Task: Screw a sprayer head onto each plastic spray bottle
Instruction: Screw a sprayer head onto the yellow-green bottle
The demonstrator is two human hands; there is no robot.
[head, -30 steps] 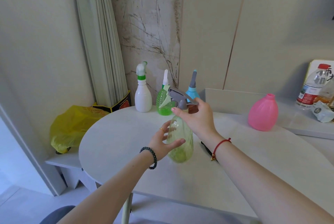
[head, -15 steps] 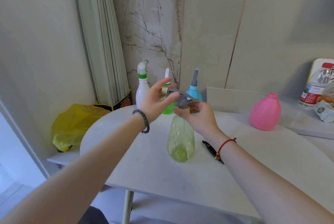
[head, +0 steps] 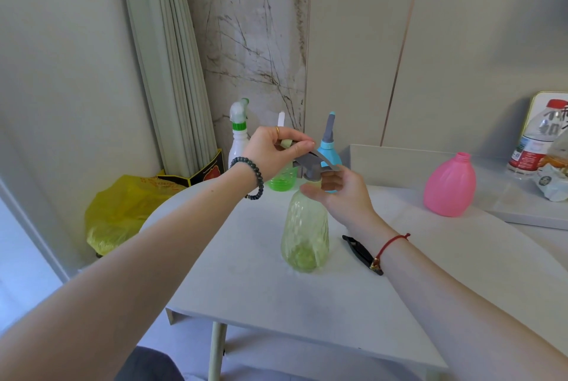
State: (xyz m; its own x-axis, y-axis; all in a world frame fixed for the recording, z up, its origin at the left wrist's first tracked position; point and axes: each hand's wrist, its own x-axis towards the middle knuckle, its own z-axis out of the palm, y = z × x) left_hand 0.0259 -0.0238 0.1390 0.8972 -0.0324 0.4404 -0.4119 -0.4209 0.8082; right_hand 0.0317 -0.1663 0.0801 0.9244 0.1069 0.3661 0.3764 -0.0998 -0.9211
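Item: pale green bottle (head: pixel 305 236), upright at the middle of the counter (head: pixel 338 303). Grey sprayer head (head: pixel 310 167) seated on its neck. Left hand (head: pixel 272 150) above the bottle, thumb and fingers pinching the head's nozzle end. Right hand (head: pixel 344 193) just right of the neck, thumb and fingers curled round the head's collar. Behind: white bottle (head: pixel 238 147) and blue bottle (head: pixel 332 151), each with a head. Far right: pink bottle (head: pixel 449 187), open-necked. Near the base: a small black object (head: pixel 358 251).
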